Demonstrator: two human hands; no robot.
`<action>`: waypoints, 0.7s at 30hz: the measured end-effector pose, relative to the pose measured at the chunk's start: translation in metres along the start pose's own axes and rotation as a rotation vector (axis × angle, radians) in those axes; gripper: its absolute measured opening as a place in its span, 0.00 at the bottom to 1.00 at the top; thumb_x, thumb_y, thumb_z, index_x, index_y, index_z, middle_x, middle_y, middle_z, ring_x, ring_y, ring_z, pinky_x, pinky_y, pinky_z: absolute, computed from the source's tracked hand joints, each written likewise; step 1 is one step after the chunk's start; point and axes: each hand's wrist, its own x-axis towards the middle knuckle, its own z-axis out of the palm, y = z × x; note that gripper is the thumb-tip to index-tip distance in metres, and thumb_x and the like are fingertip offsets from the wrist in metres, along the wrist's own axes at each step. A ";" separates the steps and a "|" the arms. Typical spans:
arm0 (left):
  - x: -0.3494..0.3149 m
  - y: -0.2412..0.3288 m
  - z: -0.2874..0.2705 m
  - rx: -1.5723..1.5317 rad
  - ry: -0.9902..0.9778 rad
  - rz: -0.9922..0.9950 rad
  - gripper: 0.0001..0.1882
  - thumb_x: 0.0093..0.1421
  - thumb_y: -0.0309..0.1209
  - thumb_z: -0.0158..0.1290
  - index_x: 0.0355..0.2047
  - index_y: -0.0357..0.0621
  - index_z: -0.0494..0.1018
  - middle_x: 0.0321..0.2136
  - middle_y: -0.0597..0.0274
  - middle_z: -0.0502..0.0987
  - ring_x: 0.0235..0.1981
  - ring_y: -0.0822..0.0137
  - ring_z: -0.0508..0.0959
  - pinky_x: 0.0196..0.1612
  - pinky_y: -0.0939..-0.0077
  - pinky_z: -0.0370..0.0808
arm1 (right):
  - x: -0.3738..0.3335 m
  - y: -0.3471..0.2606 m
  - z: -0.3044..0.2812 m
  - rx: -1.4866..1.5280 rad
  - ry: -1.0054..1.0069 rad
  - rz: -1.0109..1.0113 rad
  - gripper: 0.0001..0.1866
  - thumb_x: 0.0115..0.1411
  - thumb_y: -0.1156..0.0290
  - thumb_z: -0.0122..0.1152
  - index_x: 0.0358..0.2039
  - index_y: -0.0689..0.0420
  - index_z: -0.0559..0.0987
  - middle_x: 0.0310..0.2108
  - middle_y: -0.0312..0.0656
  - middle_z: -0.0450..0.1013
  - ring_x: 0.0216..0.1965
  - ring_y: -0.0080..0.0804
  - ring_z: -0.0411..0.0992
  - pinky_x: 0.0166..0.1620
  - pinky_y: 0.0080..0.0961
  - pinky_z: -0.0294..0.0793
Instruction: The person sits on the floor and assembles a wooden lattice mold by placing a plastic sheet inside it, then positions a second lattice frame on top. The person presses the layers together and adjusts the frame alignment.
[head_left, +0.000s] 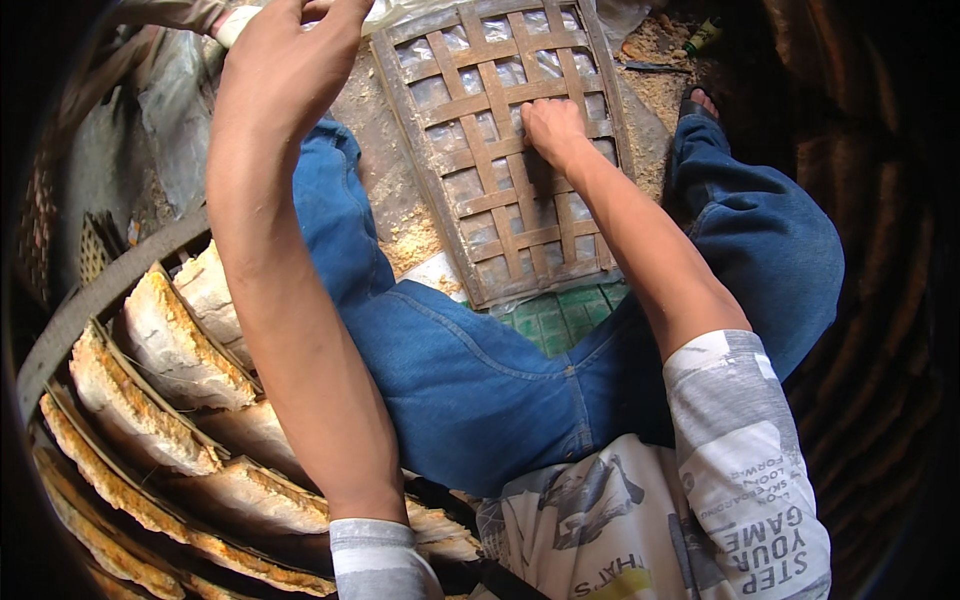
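A lattice rack (478,150) of crossed brown slats in a wooden frame lies between my knees, with clear plastic sheeting (508,72) showing through its gaps. My right hand (555,128) is closed in a fist over the right middle of the slats. Whatever its fingers hold, if anything, is hidden under the knuckles. Raised at the upper left, beside the rack's far left corner, is my left hand (300,40). The picture's top edge cuts off its fingers, so their grip does not show.
Stacked curved slabs (150,400) with whitish, crumbly yellow edges fill the lower left. Under the rack's near end is a green surface (575,315). Yellowish crumbs (415,242) lie on the floor, and a dark thin tool (655,67) at the upper right.
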 end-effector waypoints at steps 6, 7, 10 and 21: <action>0.002 -0.014 -0.008 -0.165 -0.051 0.059 0.21 0.63 0.40 0.50 0.49 0.37 0.74 0.45 0.47 0.79 0.47 0.58 0.78 0.50 0.69 0.73 | 0.001 0.003 -0.002 0.010 -0.015 0.009 0.09 0.51 0.63 0.65 0.28 0.56 0.81 0.30 0.49 0.79 0.35 0.47 0.79 0.36 0.42 0.76; 0.002 -0.014 -0.006 -0.146 -0.033 0.062 0.21 0.62 0.40 0.50 0.49 0.37 0.74 0.44 0.47 0.79 0.46 0.58 0.79 0.50 0.69 0.74 | 0.001 0.005 -0.002 0.004 -0.019 0.005 0.09 0.51 0.64 0.65 0.27 0.56 0.81 0.30 0.50 0.79 0.34 0.47 0.79 0.36 0.42 0.76; 0.000 -0.017 -0.005 -0.072 0.037 0.047 0.21 0.61 0.40 0.51 0.49 0.38 0.74 0.43 0.48 0.79 0.45 0.58 0.79 0.49 0.70 0.74 | 0.003 0.001 -0.005 -0.013 -0.004 -0.035 0.09 0.52 0.64 0.64 0.27 0.56 0.80 0.29 0.50 0.79 0.34 0.48 0.79 0.35 0.43 0.76; 0.019 -0.035 -0.017 -0.288 -0.035 -0.072 0.17 0.60 0.40 0.50 0.43 0.41 0.76 0.37 0.48 0.80 0.40 0.56 0.80 0.46 0.67 0.75 | 0.000 -0.008 -0.020 -0.095 -0.089 -0.041 0.09 0.56 0.71 0.55 0.32 0.54 0.83 0.34 0.47 0.80 0.38 0.43 0.80 0.38 0.37 0.78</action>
